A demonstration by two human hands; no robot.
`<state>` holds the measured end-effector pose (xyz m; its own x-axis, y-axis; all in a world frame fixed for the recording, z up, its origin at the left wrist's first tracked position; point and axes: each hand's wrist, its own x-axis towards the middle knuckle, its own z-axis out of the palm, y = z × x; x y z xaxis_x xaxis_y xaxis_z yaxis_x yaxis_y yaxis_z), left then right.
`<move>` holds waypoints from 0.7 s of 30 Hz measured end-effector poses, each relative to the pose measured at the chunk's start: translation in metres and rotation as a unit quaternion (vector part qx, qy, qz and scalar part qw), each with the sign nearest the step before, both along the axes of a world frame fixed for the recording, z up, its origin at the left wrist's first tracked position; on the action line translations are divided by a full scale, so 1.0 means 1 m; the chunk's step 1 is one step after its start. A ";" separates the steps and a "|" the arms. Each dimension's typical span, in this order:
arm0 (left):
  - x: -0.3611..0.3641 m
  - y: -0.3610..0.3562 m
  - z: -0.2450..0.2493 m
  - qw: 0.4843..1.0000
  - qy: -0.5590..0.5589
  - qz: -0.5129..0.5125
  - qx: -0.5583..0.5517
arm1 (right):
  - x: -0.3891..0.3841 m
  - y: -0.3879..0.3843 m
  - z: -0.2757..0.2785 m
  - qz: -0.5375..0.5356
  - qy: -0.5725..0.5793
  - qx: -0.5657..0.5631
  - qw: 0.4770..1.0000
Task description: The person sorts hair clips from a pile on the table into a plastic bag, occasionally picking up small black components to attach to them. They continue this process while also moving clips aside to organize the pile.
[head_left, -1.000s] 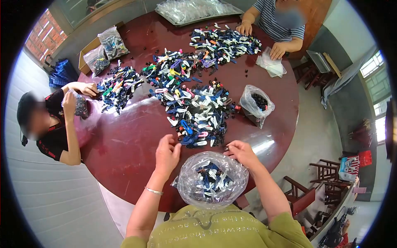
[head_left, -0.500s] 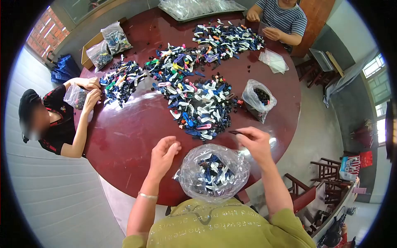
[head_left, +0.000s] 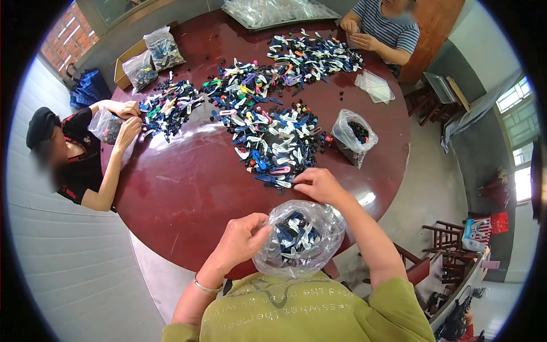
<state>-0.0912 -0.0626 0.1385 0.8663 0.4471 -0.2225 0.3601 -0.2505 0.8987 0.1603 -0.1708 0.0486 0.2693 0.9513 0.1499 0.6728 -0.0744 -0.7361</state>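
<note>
My left hand [head_left: 244, 240] is closed on the left rim of a clear plastic bag [head_left: 333, 239], which stands open in front of me. Inside the bag lie white, navy and black hair clips [head_left: 297, 235]. Beyond the bag, my right hand [head_left: 319, 185] reaches to the near edge of a big pile of snap hair clips [head_left: 279, 142]. Its fingers are bent and pinched together at the clips; what they hold is hidden. White, blue, black and a few pink and yellow clips make up the pile.
A bag of small black pieces [head_left: 354, 137] stands on the round red table [head_left: 188, 216]. Flat clear bags [head_left: 375, 86] lie behind it. Filled bags [head_left: 164, 48] stand far left, a tray [head_left: 279, 14] at the back. Two co-workers sit at the table, one left, one far right.
My left hand has moved right and down onto the bag's rim. My right hand has moved left to the pile; the dark clip it held before is no longer visible.
</note>
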 end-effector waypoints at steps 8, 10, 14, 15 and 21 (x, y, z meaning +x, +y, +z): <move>-0.012 -0.003 -0.011 0.987 -0.055 0.052 -0.138 | -0.020 0.012 -0.010 -0.082 -0.085 -0.102 0.988; -0.014 0.001 -0.019 0.984 -0.060 0.074 -0.150 | -0.021 0.010 -0.008 -0.074 -0.103 -0.084 0.988; -0.011 0.019 -0.047 0.987 -0.045 0.123 -0.098 | -0.022 0.009 -0.017 -0.030 -0.206 0.016 0.978; -0.006 0.025 -0.057 0.988 -0.039 0.131 -0.067 | -0.022 0.011 -0.018 -0.024 -0.228 0.029 0.973; 0.030 0.042 -0.097 0.954 -0.045 0.078 0.284 | -0.029 0.014 -0.027 -0.007 -0.299 0.048 0.953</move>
